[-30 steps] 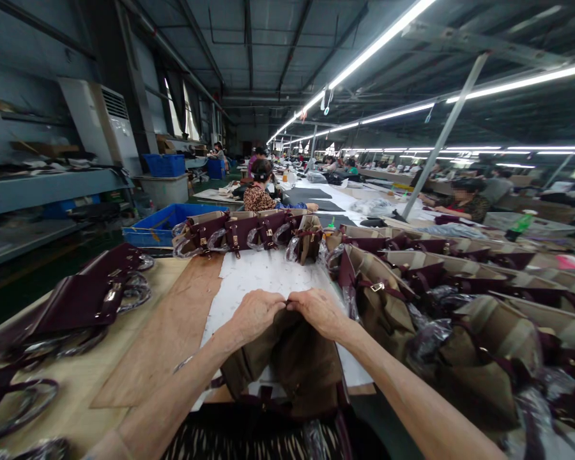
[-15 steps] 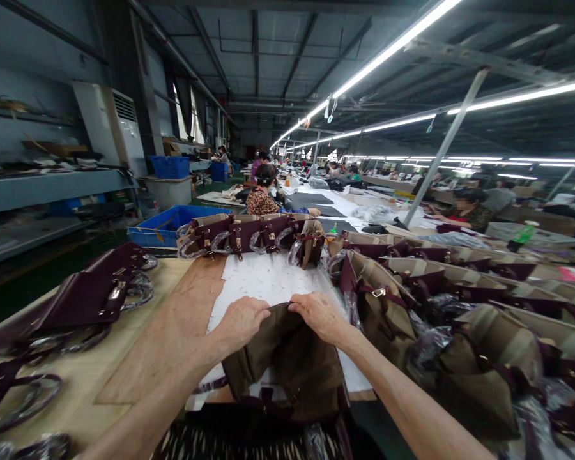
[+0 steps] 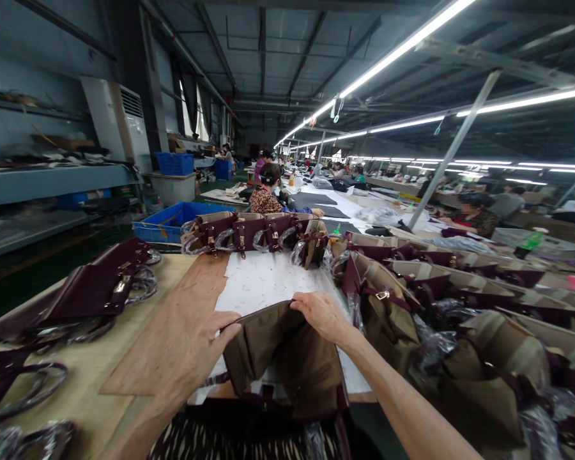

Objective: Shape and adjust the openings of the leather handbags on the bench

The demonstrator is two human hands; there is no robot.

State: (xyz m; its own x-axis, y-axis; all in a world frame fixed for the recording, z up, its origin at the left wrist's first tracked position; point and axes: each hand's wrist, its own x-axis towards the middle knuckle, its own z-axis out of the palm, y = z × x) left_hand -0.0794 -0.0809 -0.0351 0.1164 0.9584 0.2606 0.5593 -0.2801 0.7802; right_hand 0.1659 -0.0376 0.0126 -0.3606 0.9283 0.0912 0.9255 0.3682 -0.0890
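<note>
An olive-brown bag (image 3: 301,364) with dark maroon trim stands at the table's near edge, its top edge raised. My left hand (image 3: 211,338) pinches the left end of that edge between thumb and fingers. Closed on the same edge further right is my right hand (image 3: 319,313). White paper (image 3: 263,278) and a brown board (image 3: 167,326) lie beyond and to the left of the bag. The lower part of the bag hangs near my lap, partly in shadow.
Maroon bags (image 3: 96,281) lie on the left, and olive and maroon bags (image 3: 388,306) crowd the right. More bags (image 3: 273,231) line the far edge, before a blue crate (image 3: 172,220). A person in a patterned top (image 3: 263,199) sits beyond.
My left hand has slid left and a little down along the bag's top edge, away from my right hand, which stays in nearly the same place. More of the edge shows between them.
</note>
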